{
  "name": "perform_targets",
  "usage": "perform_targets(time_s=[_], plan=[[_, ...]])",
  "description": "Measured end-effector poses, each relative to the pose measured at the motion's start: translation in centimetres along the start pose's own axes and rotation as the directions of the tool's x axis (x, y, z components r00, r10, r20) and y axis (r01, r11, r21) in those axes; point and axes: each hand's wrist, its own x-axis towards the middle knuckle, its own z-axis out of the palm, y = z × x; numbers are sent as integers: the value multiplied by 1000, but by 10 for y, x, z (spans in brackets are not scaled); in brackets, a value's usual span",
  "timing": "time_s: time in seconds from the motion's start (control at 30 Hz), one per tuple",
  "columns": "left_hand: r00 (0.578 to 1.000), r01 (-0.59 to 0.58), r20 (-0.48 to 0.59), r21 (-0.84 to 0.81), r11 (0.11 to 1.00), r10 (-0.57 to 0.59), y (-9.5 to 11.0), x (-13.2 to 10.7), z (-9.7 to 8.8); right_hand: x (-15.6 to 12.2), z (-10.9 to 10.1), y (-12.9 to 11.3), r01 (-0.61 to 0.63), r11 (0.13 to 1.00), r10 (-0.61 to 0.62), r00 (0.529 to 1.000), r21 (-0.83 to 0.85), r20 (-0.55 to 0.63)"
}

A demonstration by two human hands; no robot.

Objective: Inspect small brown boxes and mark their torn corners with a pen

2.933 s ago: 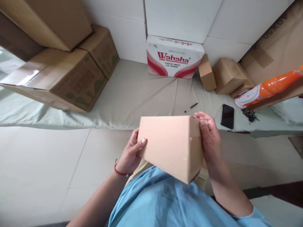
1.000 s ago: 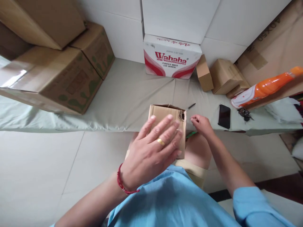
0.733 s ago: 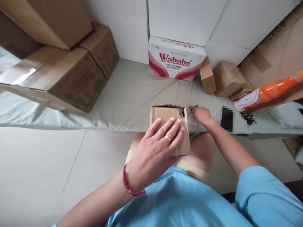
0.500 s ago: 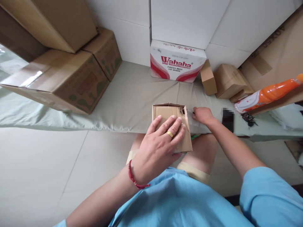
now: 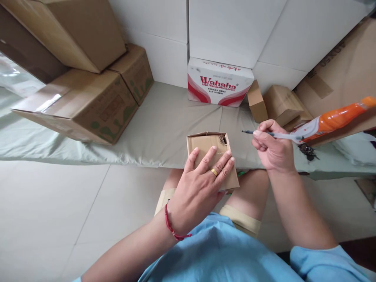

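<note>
My left hand (image 5: 199,188) lies over a small brown cardboard box (image 5: 205,141) at the table's near edge. Its fingers spread across the top, and the thumb bends round the near side. A ragged hole shows in the box's far right corner, and its far edge is slightly lifted. To the right of the box, my right hand (image 5: 273,147) is closed round a pen (image 5: 248,132) with a clear barrel. The pen's dark tip points left toward the box, without touching it.
A white and red Wahaba-style water carton (image 5: 220,84) stands against the wall. Large cardboard boxes (image 5: 96,105) are stacked at left. Small brown boxes (image 5: 282,103), an orange bottle (image 5: 337,121) and keys (image 5: 308,152) are at right. The cloth-covered table (image 5: 164,117) ends above my knees.
My right hand has risen from the cloth and moved right, bringing the pen into plain view. My left hand stays on the box, which has shifted very little.
</note>
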Motion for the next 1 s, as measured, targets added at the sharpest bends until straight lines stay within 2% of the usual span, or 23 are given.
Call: perform_targets(time_s=[0.1, 0.2, 0.33, 0.43, 0.5, 0.67, 0.87, 1.0], plan=[[1000, -4, -4, 1, 1000, 4, 1, -2, 1, -18, 22, -4, 19, 1000, -19, 999, -3, 45], [1000, -5, -10, 4, 1000, 5, 1, -3, 1, -26, 31, 2, -1, 994, 16, 992, -109, 129], [1000, -1, -11, 6, 1000, 1, 3, -4, 2, -25, 33, 9, 104, 958, -73, 990, -267, 125], [1000, 2, -14, 6, 1000, -2, 4, -5, 4, -25, 36, 7, 205, 889, -164, 977, -409, 134], [1000, 1, -17, 8, 1000, -1, 4, -5, 4, -25, 40, 5, 240, 853, -182, 969, -463, 168], [1000, -6, -13, 28, 1000, 6, 5, -7, 4, -24, 46, 2, 285, 802, -207, 957, -525, 202], [1000, -9, 25, 96, 995, 7, 7, -8, 2, -21, 47, 3, 344, 729, -300, 938, -591, 176], [999, -12, 35, 117, 993, 8, 8, -9, 0, -22, 49, 1, 344, 719, -270, 939, -604, 213]])
